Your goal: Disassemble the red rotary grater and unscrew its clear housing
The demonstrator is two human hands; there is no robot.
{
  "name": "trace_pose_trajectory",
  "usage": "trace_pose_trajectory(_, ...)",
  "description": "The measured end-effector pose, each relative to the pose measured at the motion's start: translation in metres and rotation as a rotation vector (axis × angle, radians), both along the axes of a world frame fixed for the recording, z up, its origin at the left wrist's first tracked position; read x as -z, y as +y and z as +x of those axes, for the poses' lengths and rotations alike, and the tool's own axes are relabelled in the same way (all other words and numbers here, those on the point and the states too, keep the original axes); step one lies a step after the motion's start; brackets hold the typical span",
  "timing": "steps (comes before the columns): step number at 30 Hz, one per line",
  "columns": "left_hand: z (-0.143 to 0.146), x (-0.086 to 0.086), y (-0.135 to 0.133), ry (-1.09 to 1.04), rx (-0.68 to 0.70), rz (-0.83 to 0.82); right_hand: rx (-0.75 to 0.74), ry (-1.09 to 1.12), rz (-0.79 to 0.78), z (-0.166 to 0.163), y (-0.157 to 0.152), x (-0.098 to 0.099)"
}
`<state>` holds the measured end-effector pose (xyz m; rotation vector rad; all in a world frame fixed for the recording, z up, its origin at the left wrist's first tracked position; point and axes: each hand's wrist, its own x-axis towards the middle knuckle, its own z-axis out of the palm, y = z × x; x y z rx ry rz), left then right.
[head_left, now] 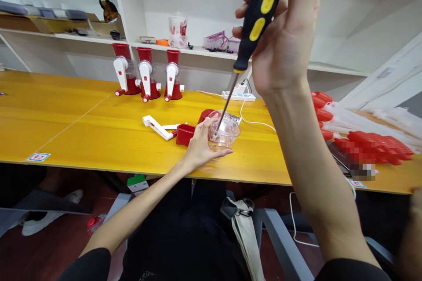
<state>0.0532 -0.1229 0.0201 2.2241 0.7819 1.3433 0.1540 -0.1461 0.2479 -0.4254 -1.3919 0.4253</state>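
My right hand [285,48] is wrapped round the black and yellow handle of a screwdriver [259,17], raised high. The long shaft slants down, its tip inside a clear plastic housing [231,129]. My left hand [199,147] grips that housing from its left side, fingers around the rim, thumb along the near side. Whether the tip sits on a screw is too small to tell. Touching or close to my left hand is a red plastic hopper [184,135]. A white crank handle [158,127] lies further left. Behind the housing are a red part [206,115] and a perforated metal piece [235,119].
Three assembled red-and-white rotary graters [150,74] stand at the back left. A white power strip [239,96] with cables lies behind the housing. Red parts [379,145] and plastic bags fill the right side. Shelves [198,50] rise behind the yellow table [82,131].
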Motion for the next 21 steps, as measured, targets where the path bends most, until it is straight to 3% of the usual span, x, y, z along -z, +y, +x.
trace_pose_trajectory(3, 0.000, -0.001, -0.001, -0.002, 0.006, -0.008, -0.043, 0.012, 0.023, 0.001, 0.003, 0.001)
trace_pose_trajectory(9, 0.000, 0.000, 0.001, -0.030, 0.042, 0.026, 0.110, 0.029, 0.041, -0.006, 0.004, 0.000)
trace_pose_trajectory(17, 0.001, 0.002, 0.002, -0.021, 0.040, -0.004, -0.015, -0.020, 0.026, -0.011, -0.004, 0.002)
trace_pose_trajectory(21, 0.001, 0.001, 0.001, -0.021, 0.042, -0.011, 0.081, -0.005, 0.068, -0.011, 0.001, 0.002)
